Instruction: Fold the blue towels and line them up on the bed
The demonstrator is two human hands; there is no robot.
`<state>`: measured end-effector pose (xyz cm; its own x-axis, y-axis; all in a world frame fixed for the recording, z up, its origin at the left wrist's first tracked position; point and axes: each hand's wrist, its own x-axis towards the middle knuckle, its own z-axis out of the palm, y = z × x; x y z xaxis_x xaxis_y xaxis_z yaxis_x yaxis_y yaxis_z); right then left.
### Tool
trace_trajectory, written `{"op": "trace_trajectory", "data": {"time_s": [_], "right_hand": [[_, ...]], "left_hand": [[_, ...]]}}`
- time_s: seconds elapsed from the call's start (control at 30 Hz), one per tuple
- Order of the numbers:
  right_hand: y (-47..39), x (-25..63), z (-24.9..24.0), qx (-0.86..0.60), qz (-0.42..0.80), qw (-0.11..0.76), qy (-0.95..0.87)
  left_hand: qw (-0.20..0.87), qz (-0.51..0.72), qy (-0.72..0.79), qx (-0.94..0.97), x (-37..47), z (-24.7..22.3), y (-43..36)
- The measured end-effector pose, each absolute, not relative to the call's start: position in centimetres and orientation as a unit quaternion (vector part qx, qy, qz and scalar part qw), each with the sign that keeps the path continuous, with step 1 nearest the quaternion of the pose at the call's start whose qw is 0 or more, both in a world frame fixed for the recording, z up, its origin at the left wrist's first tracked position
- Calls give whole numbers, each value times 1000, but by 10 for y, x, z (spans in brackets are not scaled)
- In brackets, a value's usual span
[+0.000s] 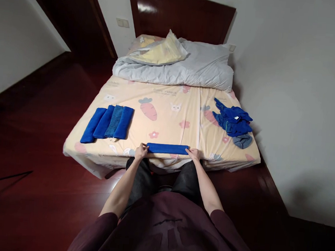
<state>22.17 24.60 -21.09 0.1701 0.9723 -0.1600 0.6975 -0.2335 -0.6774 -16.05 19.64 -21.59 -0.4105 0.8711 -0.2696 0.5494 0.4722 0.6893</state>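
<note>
1. Pale walls (290, 93) and a dark red floor (54, 104) are seen around the bed (167, 129), whose grey quilt (205, 62) and yellow pillow (165, 51) are gathered at the far end by the headboard (180, 11); room for the cloths seems to be made that way.
2. At the near edge, a blue strip of cloth (167, 149) is laid flat, its long side running from left to right, within easy reach of both arms.
3. Its left end is held by the left hand (141, 152), the fingers pinching the corner.
4. Its right end is pinched likewise by the fingers of the right hand (194, 154); with both ends gripped, the strip is presumably kept straight and its layers aligned.
5. On the left, four folded cloths (107, 122) are set side by side, touching or slightly overlapped, the third duller in tone; a compact group is probably intended.
6. On the right, a crumpled heap (234, 121) of blue cloth is left loose, apparently kept well apart so that folded and unfolded pieces are not mixed.
</note>
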Motion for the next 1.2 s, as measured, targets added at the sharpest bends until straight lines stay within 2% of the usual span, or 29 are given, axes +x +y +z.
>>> {"op": "trace_trajectory", "data": {"time_s": [0.1, 0.2, 0.3, 0.37, 0.5, 0.7, 0.9, 1.07, 1.2], "right_hand": [[243, 223, -217, -747, 272, 237, -558], [236, 226, -230, -728, 264, 302, -556], [229, 232, -245, -672, 324, 382, -545], [227, 235, -251, -655, 354, 402, -533], [225, 238, -251, -657, 360, 376, -545], [219, 238, -243, -657, 292, 321, -616], [215, 234, -226, -669, 270, 273, -637], [213, 223, -178, -632, 164, 226, -723], [231, 190, -132, -577, 160, 259, -758]], "left_hand": [[291, 282, 798, 447, -159, -209, 187], [260, 347, 807, 400, -153, -207, 164], [415, 396, 768, 285, -138, -209, 141], [529, 406, 712, 222, -124, -210, 136], [593, 438, 663, 125, -103, -206, 152], [562, 474, 676, 54, -103, -197, 178], [507, 501, 697, 83, -107, -189, 194], [473, 551, 672, 143, -108, -167, 208], [471, 591, 615, 223, -103, -138, 220]]}}
